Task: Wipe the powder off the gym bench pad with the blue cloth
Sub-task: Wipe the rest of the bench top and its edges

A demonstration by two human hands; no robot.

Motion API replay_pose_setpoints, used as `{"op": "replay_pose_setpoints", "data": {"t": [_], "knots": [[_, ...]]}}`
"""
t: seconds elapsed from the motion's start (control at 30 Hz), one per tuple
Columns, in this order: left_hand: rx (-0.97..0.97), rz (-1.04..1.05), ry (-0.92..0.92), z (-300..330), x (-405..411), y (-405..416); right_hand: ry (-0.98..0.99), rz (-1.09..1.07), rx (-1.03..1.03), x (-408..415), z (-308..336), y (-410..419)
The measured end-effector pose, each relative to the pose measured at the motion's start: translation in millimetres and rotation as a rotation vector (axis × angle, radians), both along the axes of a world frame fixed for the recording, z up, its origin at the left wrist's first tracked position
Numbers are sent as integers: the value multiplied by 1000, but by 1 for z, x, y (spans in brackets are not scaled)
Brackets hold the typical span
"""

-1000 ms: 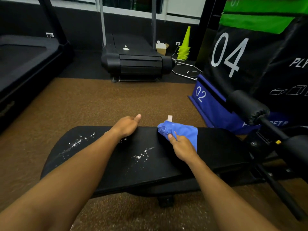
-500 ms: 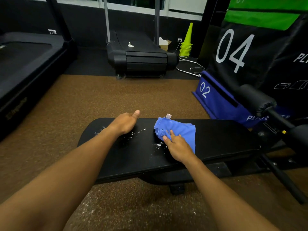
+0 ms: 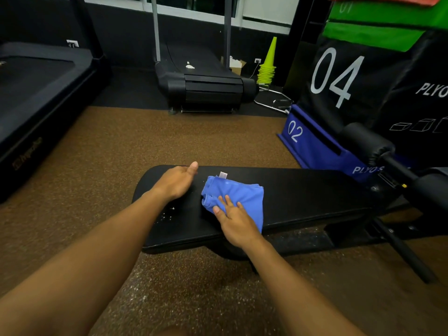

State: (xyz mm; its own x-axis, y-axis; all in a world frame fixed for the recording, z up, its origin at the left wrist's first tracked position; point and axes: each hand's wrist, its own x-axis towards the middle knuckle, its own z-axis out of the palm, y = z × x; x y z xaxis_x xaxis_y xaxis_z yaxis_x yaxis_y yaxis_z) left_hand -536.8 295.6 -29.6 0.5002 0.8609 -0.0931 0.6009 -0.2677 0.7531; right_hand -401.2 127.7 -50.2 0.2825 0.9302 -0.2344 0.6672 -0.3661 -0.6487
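1. Left treadmill (image 3: 36,98): occupies the far left edge of the view; a strip of brown floor (image 3: 121,151) lies open between it and the desk.
2. Desk (image 3: 303,195) (black gym bench pad): runs left to right across the middle of the view. Its rounded left end lies just beyond the left hand. Open floor lies on the far side and the near side.
3. Left hand (image 3: 175,181): rests on the pad near the far-left edge, fingers relaxed, thumb extended, holding nothing.
4. Powder (image 3: 167,214): a few white specks remain on the pad beside the left forearm, near the front edge.
5. Blue cloth (image 3: 238,192): lies bunched on the pad, just right of the left hand and apart from it; a small white tag shows at its far edge.
6. Right hand (image 3: 234,220): presses flat on the near part of the cloth, fingers straight and spread.
7. Right side: a padded roller (image 3: 366,141) and frame bars crowd the pad's right end; plyo boxes (image 3: 363,81) stand behind.
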Motion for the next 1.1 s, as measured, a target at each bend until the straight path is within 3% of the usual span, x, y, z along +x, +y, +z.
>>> {"op": "replay_pose_setpoints", "data": {"t": [0.1, 0.2, 0.27, 0.37, 0.43, 0.63, 0.87, 1.1], "knots": [[41, 1, -23, -4, -4, -9, 39, 50, 39, 6, 0, -1], [92, 67, -73, -8, -19, -10, 164, -6, 221, 13, 10, -1], [152, 131, -117, -9, -33, -4, -19, 13, 242, 11, 10, 0], [195, 202, -152, -15, -56, 12, -442, 118, 65, 3, -11, 3], [170, 222, -167, -21, -67, 21, -534, 104, 26, 2, -24, 7], [73, 280, -228, -31, -68, 16, -568, 32, 60, 9, -24, 16], [107, 318, -279, -35, -70, 9, -496, -225, -84, 37, -14, 43], [155, 307, -227, -37, -66, 7, -487, -203, -40, 38, -18, 50]]}}
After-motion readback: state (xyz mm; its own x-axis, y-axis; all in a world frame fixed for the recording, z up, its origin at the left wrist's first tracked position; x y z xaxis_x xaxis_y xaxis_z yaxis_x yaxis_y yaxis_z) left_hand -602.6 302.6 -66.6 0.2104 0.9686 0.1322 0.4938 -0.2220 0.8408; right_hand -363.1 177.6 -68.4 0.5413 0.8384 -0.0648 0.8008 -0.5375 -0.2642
